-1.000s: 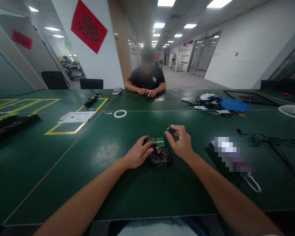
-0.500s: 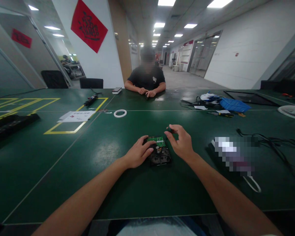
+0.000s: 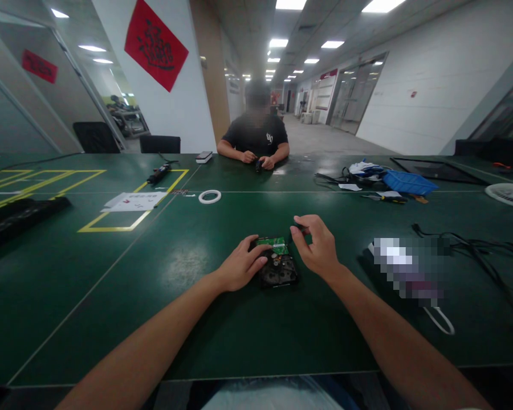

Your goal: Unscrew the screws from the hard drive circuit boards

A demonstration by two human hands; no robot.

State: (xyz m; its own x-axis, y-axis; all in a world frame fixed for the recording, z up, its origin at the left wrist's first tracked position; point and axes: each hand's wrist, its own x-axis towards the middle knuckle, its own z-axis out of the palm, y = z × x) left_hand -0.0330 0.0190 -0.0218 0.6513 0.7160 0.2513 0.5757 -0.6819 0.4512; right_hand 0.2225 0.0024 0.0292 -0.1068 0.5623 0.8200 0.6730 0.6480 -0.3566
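A black hard drive (image 3: 279, 269) with a green circuit board lies flat on the green table (image 3: 175, 267), straight in front of me. My left hand (image 3: 240, 266) rests on the drive's left edge, its fingers curled against it. Just above the drive's far right corner, my right hand (image 3: 317, 246) pinches a small black part (image 3: 298, 228) between thumb and fingers. What that part is I cannot make out.
A person in a dark shirt (image 3: 256, 136) sits across the table handling a small tool. A white tape ring (image 3: 209, 197), a paper (image 3: 133, 201) and yellow floor-style markings lie at the left. A blue tray (image 3: 408, 182), tools and black cables (image 3: 474, 246) lie at the right.
My right hand has sunk slightly toward the table with the small black part still pinched. The left hand and the drive have stayed put.
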